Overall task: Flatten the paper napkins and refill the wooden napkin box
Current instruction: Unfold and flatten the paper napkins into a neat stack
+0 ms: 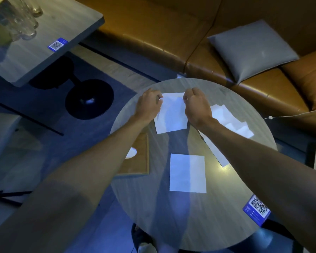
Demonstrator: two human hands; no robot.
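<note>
A white paper napkin [171, 114] lies at the far side of the round table [186, 216]. My left hand [149, 105] pinches its far left corner and my right hand [196, 105] pinches its far right corner. A flat napkin [187, 173] rests nearer me in the table's middle. Crumpled napkins [228, 119] lie to the right, partly under my right forearm. The wooden napkin box [140, 157] sits at the table's left edge, a white napkin showing through its top opening, and my left forearm hides part of it.
A blue QR-code sticker [256, 209] marks the table's near right edge. A brown leather bench [153, 33] with a grey cushion [252, 50] curves behind. Another table [44, 44] with glasses [24, 21] stands at upper left. A thin white cord [290, 115] hangs at right.
</note>
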